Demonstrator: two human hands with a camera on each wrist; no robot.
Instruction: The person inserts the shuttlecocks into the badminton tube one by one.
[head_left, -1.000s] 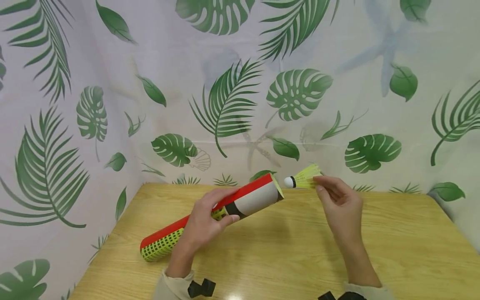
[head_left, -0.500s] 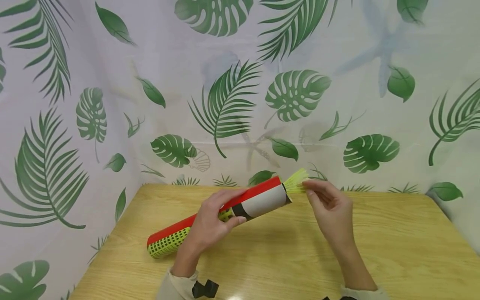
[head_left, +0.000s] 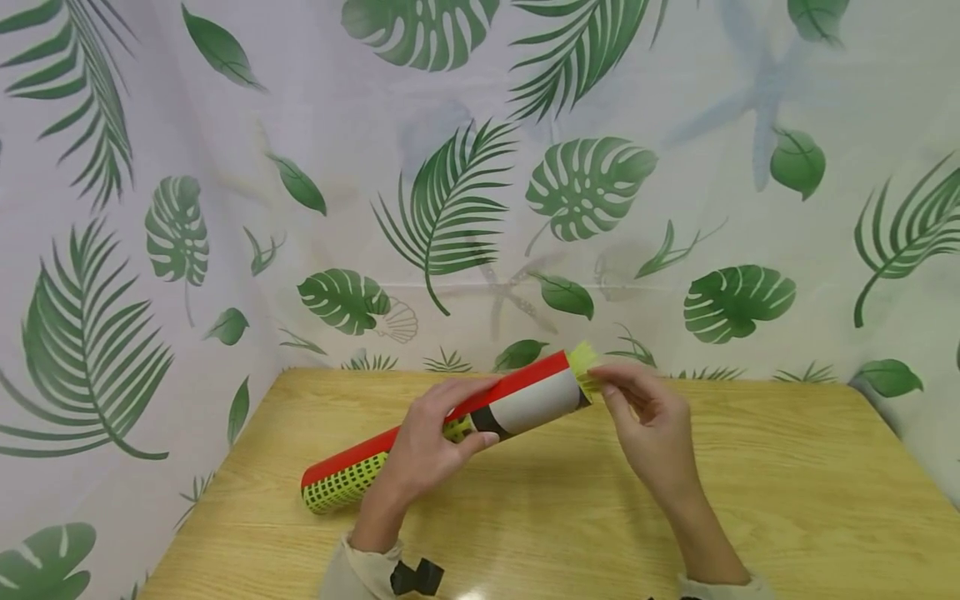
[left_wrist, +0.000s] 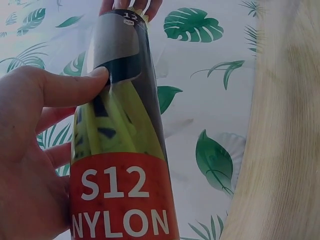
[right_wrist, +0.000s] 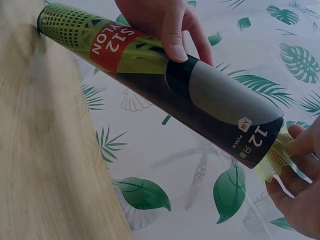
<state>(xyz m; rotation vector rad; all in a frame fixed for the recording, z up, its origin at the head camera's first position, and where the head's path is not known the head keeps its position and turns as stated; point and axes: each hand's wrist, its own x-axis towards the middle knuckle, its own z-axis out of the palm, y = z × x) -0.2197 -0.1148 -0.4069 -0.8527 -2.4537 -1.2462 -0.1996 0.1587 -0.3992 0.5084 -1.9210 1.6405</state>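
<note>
A shuttlecock tube, red, grey and black with a yellow-green netted pattern, slants up to the right above the table. My left hand grips it round the middle; its thumb lies across the black band in the left wrist view. "S12 NYLON" is printed on the tube's red label. At the raised open end, the yellow skirt of a shuttlecock sticks out of the mouth, the rest hidden inside. My right hand pinches the skirt's edge between thumb and fingers, close to the rim.
The wooden table lies beneath both hands. Behind and at the left hangs a white curtain printed with green leaves. The tube's lower end is near the table top.
The shuttlecock, fully outside with its white cork toward the mouth a second ago, has slid into the tube up to its skirt. My right hand moved left; the tube shifted slightly right.
</note>
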